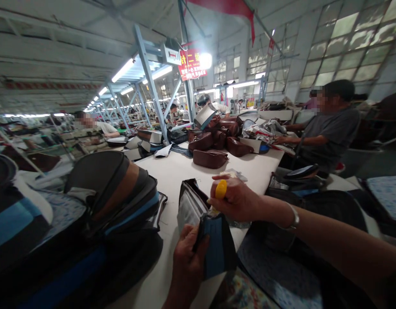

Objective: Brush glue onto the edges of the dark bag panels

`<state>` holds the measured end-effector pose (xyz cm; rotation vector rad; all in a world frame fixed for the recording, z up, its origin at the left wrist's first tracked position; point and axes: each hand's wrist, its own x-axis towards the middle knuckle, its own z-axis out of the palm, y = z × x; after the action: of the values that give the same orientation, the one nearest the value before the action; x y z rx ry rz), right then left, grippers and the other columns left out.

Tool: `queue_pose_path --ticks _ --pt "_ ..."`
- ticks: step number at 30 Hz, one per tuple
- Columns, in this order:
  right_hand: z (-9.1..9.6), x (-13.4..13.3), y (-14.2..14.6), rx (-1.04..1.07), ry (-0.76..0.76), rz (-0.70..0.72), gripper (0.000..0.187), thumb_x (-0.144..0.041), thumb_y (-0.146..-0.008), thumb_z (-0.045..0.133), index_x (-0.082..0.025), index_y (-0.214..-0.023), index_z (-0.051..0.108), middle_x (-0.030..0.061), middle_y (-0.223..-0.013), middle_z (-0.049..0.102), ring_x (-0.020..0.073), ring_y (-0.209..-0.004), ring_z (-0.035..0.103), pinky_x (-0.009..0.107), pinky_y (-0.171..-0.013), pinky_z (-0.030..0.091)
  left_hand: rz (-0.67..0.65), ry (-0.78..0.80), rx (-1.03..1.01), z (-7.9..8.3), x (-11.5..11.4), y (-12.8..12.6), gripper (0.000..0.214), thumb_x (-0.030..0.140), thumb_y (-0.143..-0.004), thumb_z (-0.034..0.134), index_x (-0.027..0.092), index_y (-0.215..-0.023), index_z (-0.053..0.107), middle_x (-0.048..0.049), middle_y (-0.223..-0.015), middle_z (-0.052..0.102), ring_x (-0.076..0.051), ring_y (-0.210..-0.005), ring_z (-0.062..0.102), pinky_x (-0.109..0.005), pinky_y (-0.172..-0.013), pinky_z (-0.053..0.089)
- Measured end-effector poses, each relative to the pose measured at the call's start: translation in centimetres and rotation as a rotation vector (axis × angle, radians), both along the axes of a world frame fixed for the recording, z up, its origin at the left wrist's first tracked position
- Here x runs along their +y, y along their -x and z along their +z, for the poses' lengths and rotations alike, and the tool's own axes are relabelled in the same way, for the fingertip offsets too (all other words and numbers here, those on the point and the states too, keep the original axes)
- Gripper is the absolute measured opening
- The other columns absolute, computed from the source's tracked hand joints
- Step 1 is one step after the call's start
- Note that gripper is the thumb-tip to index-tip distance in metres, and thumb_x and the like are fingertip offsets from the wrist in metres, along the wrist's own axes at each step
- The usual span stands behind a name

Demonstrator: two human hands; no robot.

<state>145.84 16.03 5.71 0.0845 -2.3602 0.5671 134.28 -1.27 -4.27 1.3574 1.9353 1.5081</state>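
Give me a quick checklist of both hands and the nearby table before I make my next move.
1. Left hand gripping the black-and-blue bag: ok, thumb and fingers are on its edge.
2. Right hand holding the yellow handle: ok, fingers are closed round it.
3. Tool's working end touching the bag: cannot tell, too unclear below the fist.
4. Nearest brown bag apart from the held one: ok, white table shows between them.
5. Right-side co-worker out of the way: ok, their hands are well apart from yours.
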Motion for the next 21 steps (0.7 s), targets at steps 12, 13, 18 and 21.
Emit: queue_pose_path --ticks 12,13,18,21 --pt "-0.4 0.6 -1.9 0.054 -0.061 0.018 0.017 -0.021 -0.088 0.056 -0.023 -0.074 0.048 -0.0069 -0.062 0.05 0.0108 -0.057 0.049 0.043 -0.1 0.044 -0.033 -0.001 -0.022 -0.2 0.4 0.4 0.02 0.038 -0.089 0.056 0.023 -0.092 0.068 -0.0014 -0.083 0.055 -0.015 -0.074 0.056 -0.026 -0.067 0.048" --pt "-0.4 0.8 -2.1 0.084 -0.046 -0.003 0.017 -0.021 -0.088 0.057 -0.023 -0.073 0.048 -0.0064 -0.062 0.05 0.0112 -0.058 0.049 0.044 -0.099 0.044 -0.028 -0.004 -0.022 -0.3 0.4 0.4 0.02 0.038 -0.089 0.056 0.022 -0.091 0.068 -0.0014 -0.083 0.055 -0.015 -0.075 0.056 -0.026 -0.068 0.048" --pt "-0.8 1.0 -2.3 0.112 0.051 0.038 0.014 -0.023 -0.089 0.057 -0.023 -0.077 0.051 -0.0043 -0.067 0.055 0.0119 -0.061 0.053 0.042 -0.098 0.045 -0.007 -0.038 0.008 -0.7 0.7 0.4 0.02 0.038 -0.088 0.057 0.023 -0.096 0.069 -0.0009 -0.083 0.055 -0.015 -0.077 0.057 -0.025 -0.071 0.048" --pt "-0.9 1.2 -2.2 0.085 -0.023 -0.012 0.017 -0.023 -0.088 0.057 -0.023 -0.072 0.05 -0.0046 -0.062 0.052 0.0128 -0.059 0.05 0.044 -0.096 0.045 -0.011 -0.043 0.036 -0.7 0.8 0.2 0.02 0.038 -0.089 0.056 0.023 -0.093 0.069 -0.0013 -0.08 0.055 -0.015 -0.072 0.056 -0.025 -0.065 0.048"
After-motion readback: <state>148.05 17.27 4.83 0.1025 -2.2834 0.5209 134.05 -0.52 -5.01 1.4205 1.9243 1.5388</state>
